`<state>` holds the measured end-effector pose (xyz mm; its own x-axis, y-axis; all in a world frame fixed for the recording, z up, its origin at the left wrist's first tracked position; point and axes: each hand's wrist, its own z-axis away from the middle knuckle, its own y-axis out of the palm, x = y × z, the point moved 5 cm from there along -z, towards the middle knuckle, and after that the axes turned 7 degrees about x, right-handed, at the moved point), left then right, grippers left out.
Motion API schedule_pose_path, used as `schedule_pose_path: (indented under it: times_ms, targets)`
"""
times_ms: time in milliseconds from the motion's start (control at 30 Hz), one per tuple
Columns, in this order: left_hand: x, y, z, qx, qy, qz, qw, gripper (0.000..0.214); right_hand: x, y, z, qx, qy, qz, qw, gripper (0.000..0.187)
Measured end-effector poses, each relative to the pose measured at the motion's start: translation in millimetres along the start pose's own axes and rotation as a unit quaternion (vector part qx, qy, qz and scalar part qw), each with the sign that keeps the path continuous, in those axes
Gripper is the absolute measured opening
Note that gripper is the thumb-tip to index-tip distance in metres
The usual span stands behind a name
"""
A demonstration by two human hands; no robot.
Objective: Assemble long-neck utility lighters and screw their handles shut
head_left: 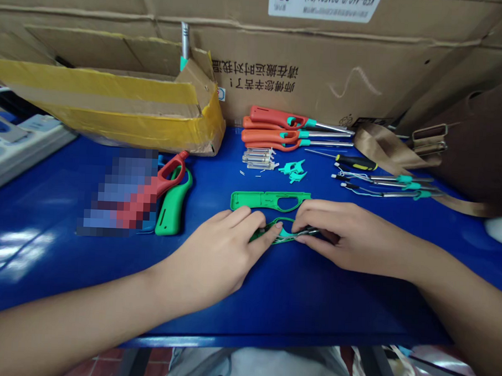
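Observation:
Both my hands meet over a green lighter handle half (283,232) lying on the blue table (296,301). My left hand (223,248) pinches its left end, fingers curled. My right hand (336,230) presses on its right end, where thin wires and a metal tube show under the fingers. A second green handle half (269,200) lies open side up just behind them.
Several finished orange lighters (287,131) lie at the back centre, with small metal parts (258,158) and teal triggers (293,169) before them. A screwdriver (354,161) and wired metal tubes (392,185) lie right. Red and green handles (173,198) sit left, by a taped cardboard box (113,107).

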<state>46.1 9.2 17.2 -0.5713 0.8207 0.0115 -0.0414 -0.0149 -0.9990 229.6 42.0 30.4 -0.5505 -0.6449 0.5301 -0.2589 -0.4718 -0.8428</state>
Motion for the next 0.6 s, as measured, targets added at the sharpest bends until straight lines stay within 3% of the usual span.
schedule_pose_path:
  times_ms: [367,600]
  targets:
    - [7,-0.5,2,-0.06,-0.001,0.016,0.998,0.051,-4,-14,9,0.047,0.011,0.021,0.999,0.016]
    - [8,-0.6,1,-0.093,-0.006,0.042,0.995,0.042,-18,-21,8,0.019,0.035,0.037,0.999,0.008]
